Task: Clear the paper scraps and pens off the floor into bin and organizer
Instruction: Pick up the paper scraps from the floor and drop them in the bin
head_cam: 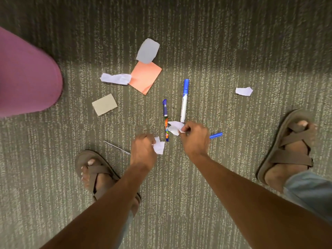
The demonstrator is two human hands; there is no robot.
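Evidently the gathering step is under way: the left hand (143, 146) has its fingers curled round a white paper scrap (159, 146), and the right hand (195, 136) pinches another crumpled scrap (175, 127) just above the carpet floor (233, 51). A blue marker (184, 100), a patterned pen (166, 121), an orange note (144, 77) and more scraps lie beyond. Next, probably, carrying both scraps to the bin, which is not in view.
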